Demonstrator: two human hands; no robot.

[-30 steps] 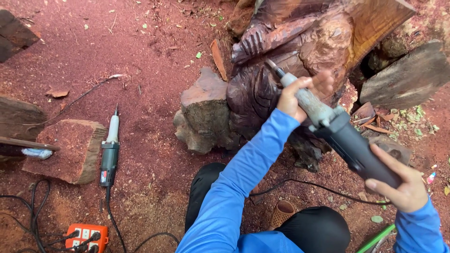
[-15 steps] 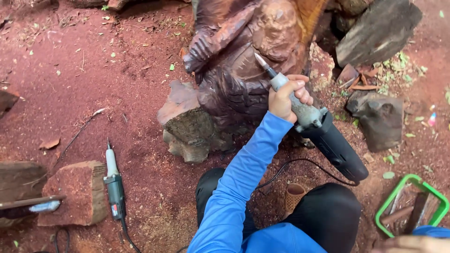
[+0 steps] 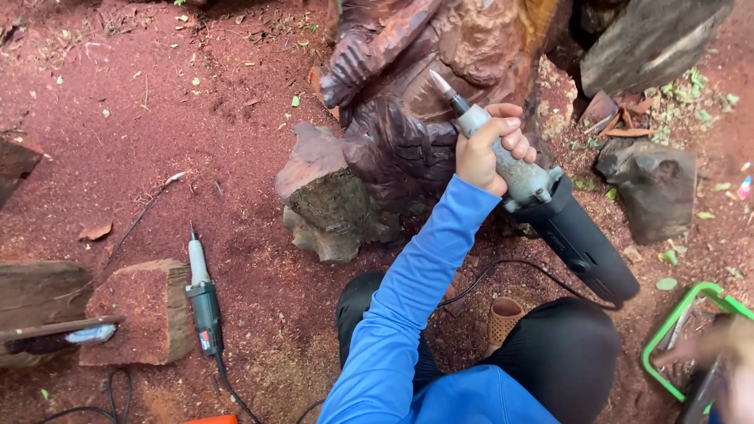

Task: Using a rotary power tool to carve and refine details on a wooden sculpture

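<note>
Here left hand (image 3: 488, 149) grips die grinder (image 3: 542, 196) against carving (image 3: 440, 71).

Wood carving (image 3: 440, 86) close before grinder (image 3: 542, 196)

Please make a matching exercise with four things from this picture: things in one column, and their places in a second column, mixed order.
Things:
1. die grinder in the left hand
2. second grinder
3. green crate
4. wood carving

Places:
A. lying on the red ground at left
B. top centre, at the cone bit's tip
C. bottom right corner
D. held up, in front of the carving

Pairs: 1-D, 2-A, 3-C, 4-B
</note>
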